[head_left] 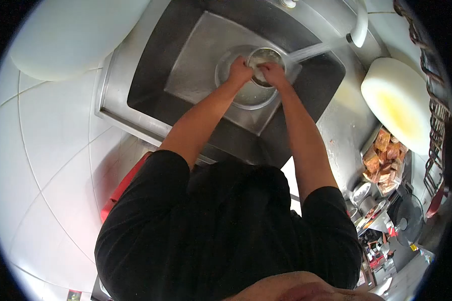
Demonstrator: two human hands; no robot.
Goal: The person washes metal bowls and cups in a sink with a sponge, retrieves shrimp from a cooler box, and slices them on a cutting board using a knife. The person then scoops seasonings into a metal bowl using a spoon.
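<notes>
A round metal container [267, 50] with pale, wet contents sits within a wider bowl [251, 102] of water in the sink [196, 55]. My left hand [240, 70] is closed at the container's left rim, thumb side toward the middle. Reaching over the opposite side, my right hand [272, 74] has its fingers curled in at the contents; whatever they grip is hidden. A stream of water [314, 50] runs from the white faucet spout [359, 32] toward the container's right side.
Right of the sink, a white cutting board [397, 103] with a yellow stain leans near a wire rack [434, 130]. A tray of browned meat chunks [384, 155] stands on the counter, with pots [367, 204] and a dark lid [408, 219] beyond. White tiles [55, 135] cover the left side.
</notes>
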